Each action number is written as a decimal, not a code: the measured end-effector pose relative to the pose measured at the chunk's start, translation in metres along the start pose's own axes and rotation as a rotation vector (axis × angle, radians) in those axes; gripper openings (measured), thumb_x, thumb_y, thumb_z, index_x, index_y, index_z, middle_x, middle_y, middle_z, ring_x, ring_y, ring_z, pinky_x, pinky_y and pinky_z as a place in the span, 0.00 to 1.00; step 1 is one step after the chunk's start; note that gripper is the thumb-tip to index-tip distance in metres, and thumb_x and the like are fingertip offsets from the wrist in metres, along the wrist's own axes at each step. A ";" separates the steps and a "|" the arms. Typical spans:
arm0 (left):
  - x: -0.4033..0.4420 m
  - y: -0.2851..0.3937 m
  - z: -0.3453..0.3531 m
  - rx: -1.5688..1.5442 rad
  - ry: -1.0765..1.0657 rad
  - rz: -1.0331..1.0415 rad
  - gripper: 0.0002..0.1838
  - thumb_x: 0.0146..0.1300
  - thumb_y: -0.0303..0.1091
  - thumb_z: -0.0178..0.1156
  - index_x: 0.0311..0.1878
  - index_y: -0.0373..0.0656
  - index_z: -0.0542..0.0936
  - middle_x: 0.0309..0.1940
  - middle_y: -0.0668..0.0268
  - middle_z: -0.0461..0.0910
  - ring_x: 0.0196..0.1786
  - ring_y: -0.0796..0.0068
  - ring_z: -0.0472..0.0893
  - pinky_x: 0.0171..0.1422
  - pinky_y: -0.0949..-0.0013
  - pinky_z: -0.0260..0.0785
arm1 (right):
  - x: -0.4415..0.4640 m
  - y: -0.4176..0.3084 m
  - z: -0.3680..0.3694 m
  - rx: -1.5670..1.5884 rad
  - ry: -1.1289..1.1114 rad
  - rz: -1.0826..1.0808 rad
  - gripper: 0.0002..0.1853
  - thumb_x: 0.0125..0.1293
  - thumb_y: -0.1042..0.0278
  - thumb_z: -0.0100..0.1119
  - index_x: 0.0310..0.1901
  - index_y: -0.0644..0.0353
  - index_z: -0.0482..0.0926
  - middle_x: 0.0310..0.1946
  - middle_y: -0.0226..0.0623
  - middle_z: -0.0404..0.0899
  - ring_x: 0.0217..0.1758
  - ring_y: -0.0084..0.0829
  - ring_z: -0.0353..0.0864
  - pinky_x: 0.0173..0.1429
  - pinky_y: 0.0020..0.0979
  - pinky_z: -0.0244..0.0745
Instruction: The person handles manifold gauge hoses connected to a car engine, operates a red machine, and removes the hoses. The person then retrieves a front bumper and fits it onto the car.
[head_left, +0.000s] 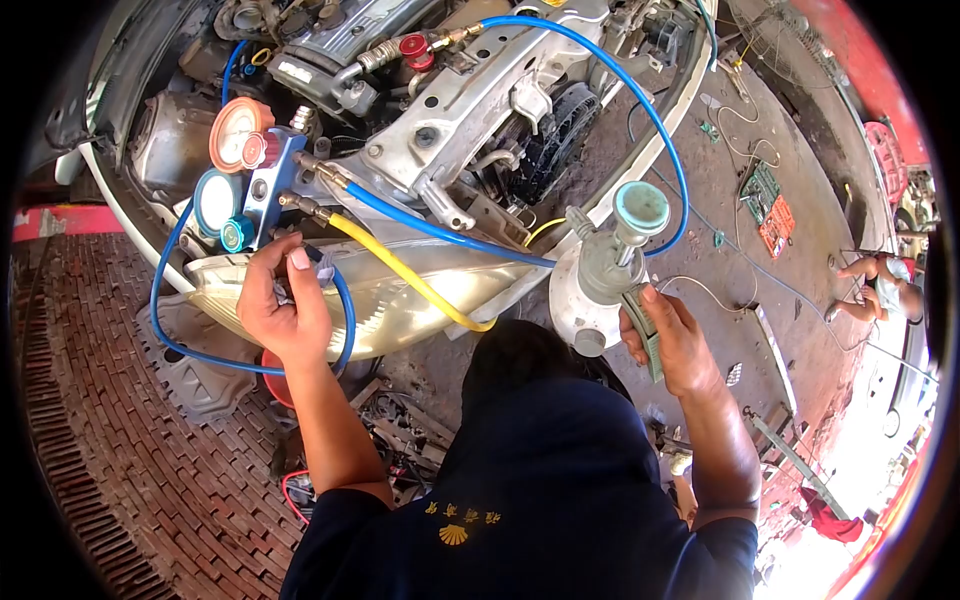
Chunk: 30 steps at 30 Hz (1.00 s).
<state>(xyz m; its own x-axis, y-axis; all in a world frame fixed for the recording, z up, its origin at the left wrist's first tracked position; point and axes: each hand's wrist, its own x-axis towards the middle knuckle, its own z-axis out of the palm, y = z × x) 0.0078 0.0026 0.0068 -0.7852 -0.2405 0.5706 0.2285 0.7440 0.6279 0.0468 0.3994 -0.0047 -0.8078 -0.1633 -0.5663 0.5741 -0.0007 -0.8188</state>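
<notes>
My left hand (285, 305) is raised just below the manifold gauge set (262, 190), thumb and fingers curled together. What lies between them, if anything, I cannot make out. A loop of blue hose (348, 335) passes beside that hand. The gauge set has a red dial, a blue-green dial and matching knobs; a yellow hose (405, 275) and a blue hose (440, 238) leave its right side. In my right hand (675, 340) is the grey-green handle of a device with a white round body (575, 300) and a pale-green round top (640, 208).
An open car engine bay (430, 110) and headlight (390, 300) lie ahead. A red service fitting (416, 50) joins the blue hose. A tool case (770, 215) and cables lie on the floor to the right. Another person (880, 285) is at far right.
</notes>
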 end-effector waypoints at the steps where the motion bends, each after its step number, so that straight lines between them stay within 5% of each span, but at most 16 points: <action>1: 0.000 0.000 0.000 -0.005 0.000 0.003 0.09 0.73 0.29 0.61 0.47 0.32 0.84 0.40 0.63 0.87 0.39 0.81 0.79 0.45 0.77 0.70 | 0.000 -0.001 0.000 -0.007 -0.009 -0.004 0.28 0.80 0.42 0.46 0.35 0.63 0.77 0.22 0.32 0.72 0.22 0.22 0.69 0.29 0.27 0.65; 11: 0.000 -0.001 0.000 -0.001 0.003 0.009 0.09 0.73 0.29 0.61 0.47 0.31 0.83 0.40 0.63 0.87 0.38 0.81 0.79 0.44 0.77 0.70 | 0.003 0.008 -0.006 -0.051 -0.020 0.027 0.26 0.82 0.50 0.51 0.35 0.67 0.80 0.22 0.33 0.74 0.22 0.22 0.69 0.29 0.27 0.65; 20: 0.001 0.001 0.000 0.012 -0.009 -0.015 0.11 0.73 0.31 0.61 0.47 0.31 0.83 0.40 0.62 0.87 0.39 0.79 0.80 0.45 0.76 0.71 | 0.000 0.001 -0.006 -0.083 -0.038 0.054 0.28 0.80 0.43 0.48 0.35 0.64 0.78 0.23 0.33 0.72 0.24 0.23 0.69 0.29 0.27 0.64; 22: 0.003 0.001 0.004 0.005 0.046 0.041 0.10 0.70 0.30 0.63 0.45 0.32 0.85 0.30 0.65 0.83 0.29 0.81 0.76 0.35 0.76 0.67 | -0.001 0.003 -0.005 -0.067 -0.029 0.052 0.28 0.80 0.43 0.49 0.35 0.64 0.78 0.23 0.33 0.73 0.24 0.23 0.69 0.29 0.27 0.64; 26: 0.004 0.000 0.004 0.016 0.055 0.085 0.10 0.70 0.31 0.63 0.45 0.32 0.85 0.31 0.65 0.84 0.29 0.81 0.76 0.36 0.75 0.68 | -0.001 0.006 -0.005 -0.052 -0.027 0.051 0.27 0.80 0.44 0.50 0.36 0.65 0.79 0.23 0.34 0.73 0.24 0.23 0.69 0.30 0.27 0.65; 28: 0.001 0.003 -0.001 0.035 -0.032 -0.023 0.11 0.74 0.31 0.61 0.47 0.31 0.83 0.40 0.61 0.87 0.40 0.77 0.81 0.47 0.74 0.73 | -0.001 0.007 -0.006 -0.048 -0.035 0.042 0.27 0.81 0.44 0.49 0.36 0.64 0.78 0.24 0.33 0.73 0.25 0.22 0.69 0.29 0.26 0.65; 30: 0.004 0.003 0.001 0.023 0.002 0.030 0.11 0.72 0.31 0.62 0.47 0.31 0.84 0.38 0.61 0.87 0.37 0.76 0.81 0.44 0.74 0.73 | -0.001 0.008 -0.006 -0.045 -0.040 0.025 0.27 0.81 0.44 0.48 0.36 0.64 0.78 0.24 0.33 0.73 0.25 0.22 0.69 0.29 0.26 0.65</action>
<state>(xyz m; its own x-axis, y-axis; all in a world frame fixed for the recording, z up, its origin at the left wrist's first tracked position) 0.0052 0.0040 0.0103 -0.7768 -0.2194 0.5903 0.2386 0.7649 0.5983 0.0512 0.4058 -0.0118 -0.7867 -0.2019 -0.5834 0.5869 0.0485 -0.8082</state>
